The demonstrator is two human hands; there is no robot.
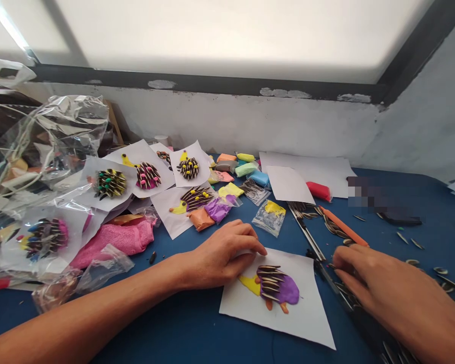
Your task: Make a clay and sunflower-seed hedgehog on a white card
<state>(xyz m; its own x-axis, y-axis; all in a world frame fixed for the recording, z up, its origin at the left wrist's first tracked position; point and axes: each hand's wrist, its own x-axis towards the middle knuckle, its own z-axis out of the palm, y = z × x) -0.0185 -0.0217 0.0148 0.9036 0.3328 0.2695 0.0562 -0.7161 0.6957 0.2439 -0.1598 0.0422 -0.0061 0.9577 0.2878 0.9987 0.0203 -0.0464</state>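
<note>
On the blue table (174, 333), low and right of centre, a clay hedgehog (275, 289) lies flat on white paper (303, 331). Its long axis runs roughly left to right, dipping slightly to the right: the yellow snout (251, 284) points left, the purple rear (290, 291) right, and 2 orange feet (269, 304) face the near edge. Striped seeds (271, 281) cover the front of the body, set roughly lengthwise. Any print on the clear packet (269, 222) beyond is too small to read (a dark item farther right is pixelated).

Of the 2 hands, the left (225, 255) rests on the paper's upper left edge, fingers loosely bent, touching the sheet without gripping it. The right (387, 283) is half curled beside loose seeds (441, 271), thumb and forefinger near each other; whether they pinch anything, I cannot tell.
</note>
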